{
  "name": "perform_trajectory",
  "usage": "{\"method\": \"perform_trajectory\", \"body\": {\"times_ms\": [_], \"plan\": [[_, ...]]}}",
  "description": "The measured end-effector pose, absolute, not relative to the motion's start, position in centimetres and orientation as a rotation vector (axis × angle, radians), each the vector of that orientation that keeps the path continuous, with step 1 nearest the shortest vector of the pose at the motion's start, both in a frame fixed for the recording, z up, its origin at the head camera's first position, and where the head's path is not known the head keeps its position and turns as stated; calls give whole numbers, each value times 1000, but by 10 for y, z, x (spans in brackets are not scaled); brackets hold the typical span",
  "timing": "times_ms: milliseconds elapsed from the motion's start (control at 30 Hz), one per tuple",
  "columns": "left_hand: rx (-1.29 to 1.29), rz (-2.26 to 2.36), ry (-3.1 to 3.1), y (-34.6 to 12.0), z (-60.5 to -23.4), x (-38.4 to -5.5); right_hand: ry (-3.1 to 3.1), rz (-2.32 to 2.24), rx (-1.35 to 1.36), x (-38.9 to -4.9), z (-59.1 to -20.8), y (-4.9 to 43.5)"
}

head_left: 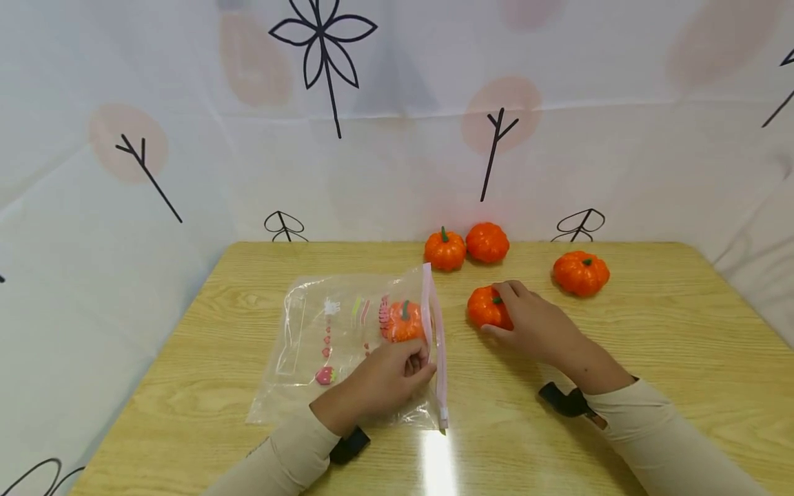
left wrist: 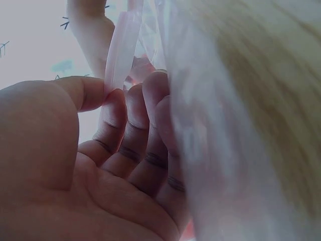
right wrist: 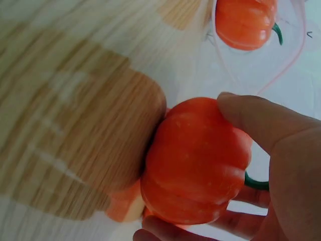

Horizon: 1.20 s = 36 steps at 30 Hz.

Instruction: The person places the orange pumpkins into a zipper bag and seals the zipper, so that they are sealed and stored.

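Observation:
A clear zip bag (head_left: 347, 303) with a pink zip strip (head_left: 441, 358) and small printed pictures lies on the table. Inside it, close to the mouth, is an orange toy pumpkin (head_left: 404, 324). My left hand (head_left: 393, 375) pinches the pink edge (left wrist: 119, 55) of the bag between thumb and forefinger, the other fingers curled behind. To the right of the bag, my right hand (head_left: 536, 327) grips another orange toy pumpkin (head_left: 484, 308), thumb on one side and fingers on the other. The right wrist view shows this pumpkin (right wrist: 195, 160) with its green stem towards the palm.
Two more toy pumpkins stand at the table's back edge, one with an upright stem (head_left: 444, 250) and one beside it (head_left: 487, 242). Another pumpkin (head_left: 581, 273) sits at the back right. A patterned white cloth (head_left: 397, 165) hangs behind the wooden table (head_left: 205, 386).

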<state>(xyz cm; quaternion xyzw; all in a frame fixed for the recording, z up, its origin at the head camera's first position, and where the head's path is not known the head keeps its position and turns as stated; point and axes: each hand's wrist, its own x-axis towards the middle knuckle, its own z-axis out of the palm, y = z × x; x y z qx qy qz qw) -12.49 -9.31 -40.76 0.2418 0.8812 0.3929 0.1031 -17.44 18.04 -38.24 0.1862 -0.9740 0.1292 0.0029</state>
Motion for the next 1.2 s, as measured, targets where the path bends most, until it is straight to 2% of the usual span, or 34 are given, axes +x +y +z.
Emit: {"method": "perform_trajectory", "body": {"times_ms": [1200], "plan": [[768, 1142, 2585, -92, -405, -123, -2949, 557, 924, -148, -365, 153]]}}
